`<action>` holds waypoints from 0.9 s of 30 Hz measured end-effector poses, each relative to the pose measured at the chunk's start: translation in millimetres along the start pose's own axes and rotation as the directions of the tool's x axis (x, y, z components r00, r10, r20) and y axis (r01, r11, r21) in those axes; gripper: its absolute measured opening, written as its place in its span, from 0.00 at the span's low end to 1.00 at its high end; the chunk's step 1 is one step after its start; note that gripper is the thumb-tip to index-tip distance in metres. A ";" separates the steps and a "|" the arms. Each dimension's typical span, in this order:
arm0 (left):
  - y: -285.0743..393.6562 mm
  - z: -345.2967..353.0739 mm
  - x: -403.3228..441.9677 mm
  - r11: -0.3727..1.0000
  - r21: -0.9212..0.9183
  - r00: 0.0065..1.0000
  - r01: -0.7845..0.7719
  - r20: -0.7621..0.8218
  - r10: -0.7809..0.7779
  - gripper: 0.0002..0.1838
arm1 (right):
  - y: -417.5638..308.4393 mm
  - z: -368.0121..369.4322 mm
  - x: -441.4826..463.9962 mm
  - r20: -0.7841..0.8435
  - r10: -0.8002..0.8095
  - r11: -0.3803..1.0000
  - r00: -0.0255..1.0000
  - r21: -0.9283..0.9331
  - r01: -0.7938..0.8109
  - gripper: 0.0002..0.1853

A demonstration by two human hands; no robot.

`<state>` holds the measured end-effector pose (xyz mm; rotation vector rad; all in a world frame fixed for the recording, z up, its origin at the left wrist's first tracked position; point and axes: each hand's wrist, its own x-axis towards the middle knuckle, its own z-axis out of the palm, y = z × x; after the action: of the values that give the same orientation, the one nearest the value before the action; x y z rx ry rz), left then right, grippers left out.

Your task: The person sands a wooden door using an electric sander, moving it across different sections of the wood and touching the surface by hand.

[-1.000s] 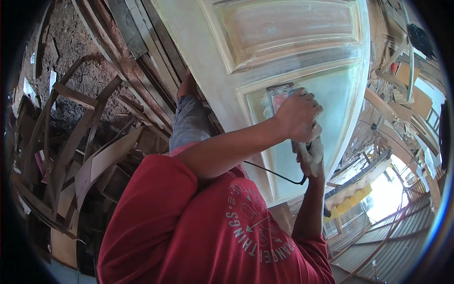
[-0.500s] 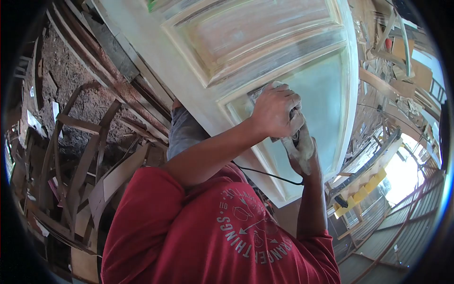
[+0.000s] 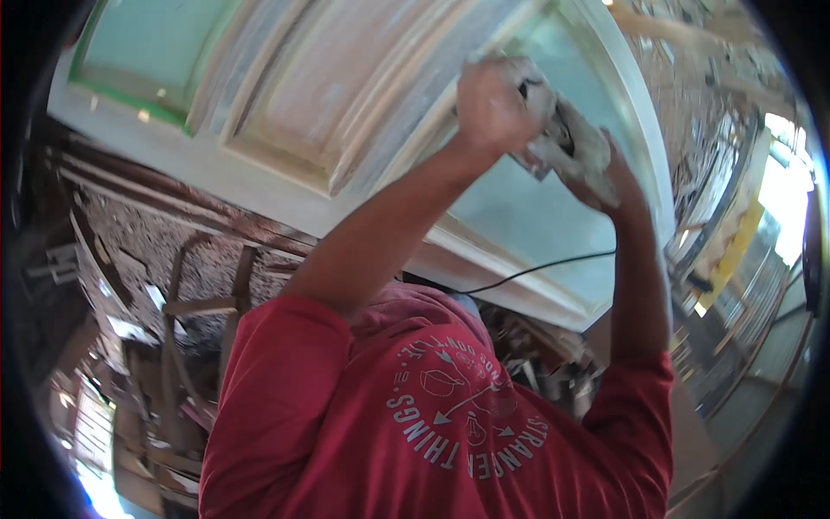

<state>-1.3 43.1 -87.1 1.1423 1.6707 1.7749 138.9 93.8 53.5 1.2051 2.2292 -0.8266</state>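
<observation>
A dust-coated power sander (image 3: 562,137) sits between my two hands, over a pale green recessed panel (image 3: 510,212) of a panelled door (image 3: 281,203). My left hand (image 3: 501,104) is closed around the sander's near-left end, its fingers wrapped over the top. My right hand (image 3: 596,169), whitened with dust, grips the other end from the right. A corner of the sander's flat base shows below the hands; the rest of it is hidden. A black cord (image 3: 545,264) curves across the door's lower part towards my right forearm.
Green tape or paint edges another door panel (image 3: 130,52) at upper left. Wooden frames (image 3: 203,307) and rough ground (image 3: 130,212) lie to the left. At right are a yellow strip (image 3: 735,251) and corrugated sheeting (image 3: 761,363).
My view has swung, so the door appears turned and more of its left part shows. Both hands and the sander appear higher in view, still held together.
</observation>
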 end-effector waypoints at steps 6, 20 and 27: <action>2.4 35.0 31.8 0.991 0.124 0.996 -0.054 0.072 0.046 0.14 | 41.1 -25.9 19.7 -0.125 -0.065 0.991 0.990 -0.128 0.049 0.32; -6.8 -81.0 -12.5 0.933 0.113 0.681 -0.342 0.714 0.163 0.23 | -13.3 73.8 -48.4 -0.371 -0.085 0.970 0.925 0.183 0.163 0.20; 9.8 -122.5 -62.6 0.979 0.091 0.710 -0.181 0.701 0.066 0.34 | -55.2 85.3 -85.2 0.077 -0.034 0.941 0.996 0.340 0.006 0.15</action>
<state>-62.5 -80.6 -85.0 1.7544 1.2784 1.0473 144.6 -38.2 64.0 1.2738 2.0914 -1.2862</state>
